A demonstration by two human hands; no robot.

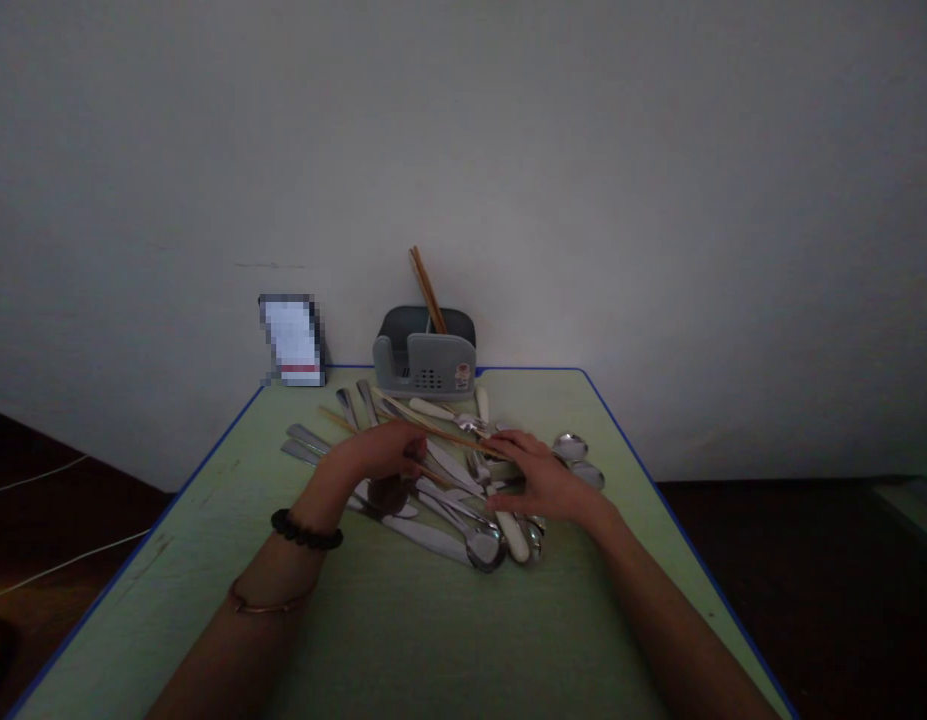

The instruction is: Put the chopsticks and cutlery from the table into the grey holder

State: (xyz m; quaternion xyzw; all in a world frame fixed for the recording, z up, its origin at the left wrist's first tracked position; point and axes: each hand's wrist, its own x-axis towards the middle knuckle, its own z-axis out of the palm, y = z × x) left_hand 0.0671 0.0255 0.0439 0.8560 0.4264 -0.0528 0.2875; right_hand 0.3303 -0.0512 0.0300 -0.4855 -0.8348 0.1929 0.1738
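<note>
Though aslant, chopsticks (pixel 431 295) inside gray caddy (pixel 442 358)

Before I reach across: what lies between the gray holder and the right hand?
In the head view, a white-handled utensil, another white handle and a wooden chopstick lie between the gray holder and the right hand.

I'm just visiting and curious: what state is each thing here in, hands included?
Gray holder: upright, chopsticks inside.
Brown chopsticks: standing in the holder, leaning left.
Blurred screen: propped upright, lit.
Cutlery pile: jumbled, unsorted.
Pale chopstick: slanting across the pile.
Left hand: fingers curled over the pile; grip unclear.
Right hand: fingers spread over the pile; grip unclear.
Dark bracelet: worn, left arm.
</note>
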